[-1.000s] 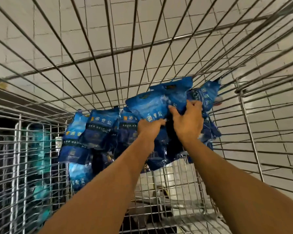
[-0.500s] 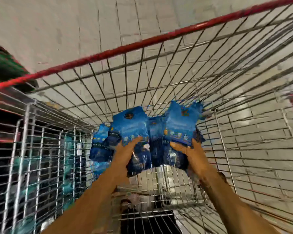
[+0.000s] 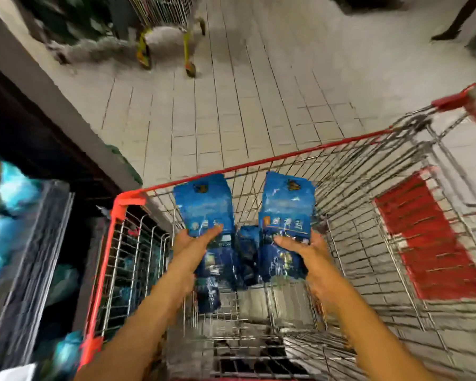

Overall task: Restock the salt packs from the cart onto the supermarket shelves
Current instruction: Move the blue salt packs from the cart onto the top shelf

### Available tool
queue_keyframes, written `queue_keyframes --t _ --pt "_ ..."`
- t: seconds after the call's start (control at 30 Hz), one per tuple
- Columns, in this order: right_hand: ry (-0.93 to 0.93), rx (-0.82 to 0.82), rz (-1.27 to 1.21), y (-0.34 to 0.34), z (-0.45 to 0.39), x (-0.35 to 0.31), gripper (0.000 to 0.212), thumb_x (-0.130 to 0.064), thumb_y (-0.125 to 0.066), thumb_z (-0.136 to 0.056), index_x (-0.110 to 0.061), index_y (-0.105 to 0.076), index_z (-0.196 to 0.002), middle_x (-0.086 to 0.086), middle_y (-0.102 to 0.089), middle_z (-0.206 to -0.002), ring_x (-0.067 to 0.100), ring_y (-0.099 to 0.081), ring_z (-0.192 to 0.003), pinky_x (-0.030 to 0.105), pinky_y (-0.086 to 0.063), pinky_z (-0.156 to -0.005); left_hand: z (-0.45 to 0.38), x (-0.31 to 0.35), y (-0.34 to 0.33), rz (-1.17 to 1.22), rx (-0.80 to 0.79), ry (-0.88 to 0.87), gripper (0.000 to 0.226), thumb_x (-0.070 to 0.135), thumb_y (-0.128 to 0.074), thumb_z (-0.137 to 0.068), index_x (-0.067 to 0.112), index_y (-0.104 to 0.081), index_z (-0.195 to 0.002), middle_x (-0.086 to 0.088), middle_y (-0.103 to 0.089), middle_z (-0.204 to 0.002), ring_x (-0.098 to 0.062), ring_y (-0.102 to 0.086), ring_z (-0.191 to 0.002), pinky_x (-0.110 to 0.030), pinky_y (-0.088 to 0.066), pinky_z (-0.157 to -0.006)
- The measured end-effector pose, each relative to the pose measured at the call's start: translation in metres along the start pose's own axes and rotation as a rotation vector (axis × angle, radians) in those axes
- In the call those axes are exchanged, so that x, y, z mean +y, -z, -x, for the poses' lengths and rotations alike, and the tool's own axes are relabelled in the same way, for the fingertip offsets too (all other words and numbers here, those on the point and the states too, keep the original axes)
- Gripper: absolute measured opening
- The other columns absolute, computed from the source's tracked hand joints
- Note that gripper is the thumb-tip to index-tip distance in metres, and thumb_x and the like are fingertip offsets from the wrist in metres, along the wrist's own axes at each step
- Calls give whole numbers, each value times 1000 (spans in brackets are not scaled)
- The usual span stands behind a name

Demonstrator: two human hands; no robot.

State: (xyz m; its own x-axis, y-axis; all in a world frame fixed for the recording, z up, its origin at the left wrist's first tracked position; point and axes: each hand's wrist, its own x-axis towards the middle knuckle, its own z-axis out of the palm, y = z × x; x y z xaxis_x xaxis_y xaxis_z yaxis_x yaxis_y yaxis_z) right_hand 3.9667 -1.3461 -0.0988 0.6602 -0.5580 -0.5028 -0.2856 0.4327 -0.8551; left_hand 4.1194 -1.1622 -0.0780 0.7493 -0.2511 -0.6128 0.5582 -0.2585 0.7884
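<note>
Left hand: the left hand (image 3: 195, 243) grips a bunch of blue plastic salt packs with yellow and white print (image 3: 204, 213); the thumb lies across the front of the top pack and the other fingers are hidden behind it.
Right hand: the right hand (image 3: 305, 248) grips a second bunch of the same blue packs (image 3: 286, 215); its fingers are curled over the front face, near the middle of the pack.
Salt packs: both bunches are held upright and side by side, above the inside of the cart, with their top edges near the front rim. How many packs are in each bunch I cannot tell, because the picture is blurred.
Pack between: one more dark blue pack (image 3: 248, 254) shows in the gap between the two bunches, lower down; whether a hand holds it or it lies in the basket is not clear.
Cart: a silver wire shopping cart with red plastic rim (image 3: 259, 162) stands on grey floor tiles (image 3: 231, 105); a red flap (image 3: 423, 237) is at its right side.
Shelf: a dark supermarket shelf with blurred turquoise packs (image 3: 17, 229) is just beside the cart, on the left.
Background: another cart with yellow legs (image 3: 187, 48) stands well apart, at the top of the view.
</note>
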Motion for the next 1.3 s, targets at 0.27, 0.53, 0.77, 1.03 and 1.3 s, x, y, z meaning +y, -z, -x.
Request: queue_keyframes --t 0.27,0.53,0.77,1.03,1.3 --pt "187 -120 86 -40 51 -83 71 -50 -87 -52 -31 -64 -116 -14 -75 -106 6 -71 -99 28 -54 -84 85 72 52 198 52 -178 73 63 -75 -54 27 -65 -116 -2 -69 -111 -29 -66 -101 -52 -52 -90" --pt "426 -579 116 -141 86 -158 42 -39 -88 -54 -43 -74 -93 -10 -78 -95 7 -74 -83 17 -56 -64 185 118 121 249 386 -510 49 48 -72 -74 16 -69 -112 -10 -74 -110 -37 -67 -106 -60 -48 -98" --pt "534 -976 67 -245 161 -174 45 -34 -84 -58 -26 -75 -102 4 -78 -100 19 -76 -85 28 -59 -65 301 121 199 244 808 -672 23 37 -73 -81 15 -74 -85 8 -77 -82 -7 -72 -76 -27 -58 -68" --pt "589 -1366 13 -357 290 -194 43 -32 -83 -59 -21 -76 -99 7 -78 -102 19 -75 -87 28 -59 -68 443 136 264 269 1056 -880 17 24 -69 -90 10 -72 -100 4 -78 -94 -11 -73 -86 -24 -59 -69" --pt "527 -1570 -86 -451 387 -253 32 -22 -78 -66 -16 -76 -97 3 -78 -99 18 -74 -82 38 -62 -77 513 195 342 360 1119 -963 23 22 -74 -86 4 -69 -98 -13 -76 -89 -22 -73 -74 -37 -59 -56"
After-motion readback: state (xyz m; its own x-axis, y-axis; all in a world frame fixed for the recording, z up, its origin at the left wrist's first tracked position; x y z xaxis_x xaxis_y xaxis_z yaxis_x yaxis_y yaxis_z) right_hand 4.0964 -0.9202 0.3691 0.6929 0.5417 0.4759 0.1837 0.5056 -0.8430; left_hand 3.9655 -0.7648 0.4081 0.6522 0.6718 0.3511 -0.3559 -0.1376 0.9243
